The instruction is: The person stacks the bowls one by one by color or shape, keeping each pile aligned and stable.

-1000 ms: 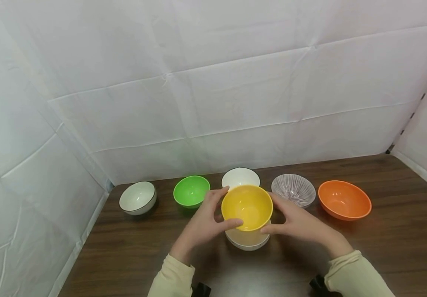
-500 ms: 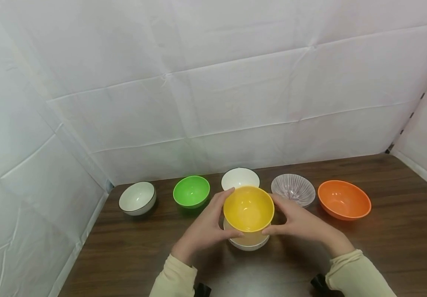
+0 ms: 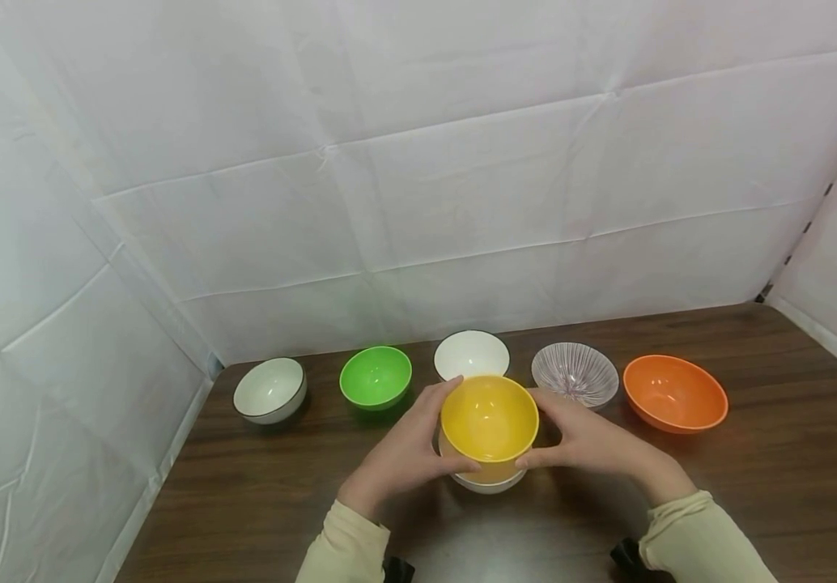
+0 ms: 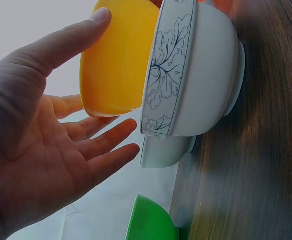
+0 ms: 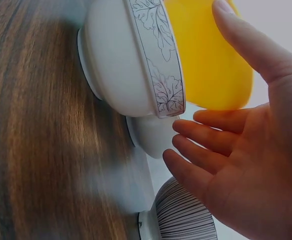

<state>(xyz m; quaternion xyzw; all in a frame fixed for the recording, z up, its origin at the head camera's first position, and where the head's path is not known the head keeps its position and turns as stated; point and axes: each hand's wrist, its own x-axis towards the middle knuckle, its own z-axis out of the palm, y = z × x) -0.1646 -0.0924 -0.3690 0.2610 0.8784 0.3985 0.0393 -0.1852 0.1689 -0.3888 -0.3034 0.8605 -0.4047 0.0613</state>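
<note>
Head view: low in the middle, the left hand [image 3: 414,441] and right hand [image 3: 577,433] grip a shiny yellow round bowl [image 3: 490,419] between them, mostly hiding a white round bowl [image 3: 491,487]. Left wrist view: leaf drawings [image 4: 167,65] show on the white bowl; the yellow bottom hides behind its rim, maybe touching. Right wrist view: thumb on yellow, fingers [image 5: 203,154] spread, striped round bowl [image 5: 183,212] cut off below.

Creased white sheeting [image 3: 455,194] backs a wooden table [image 3: 244,502].
</note>
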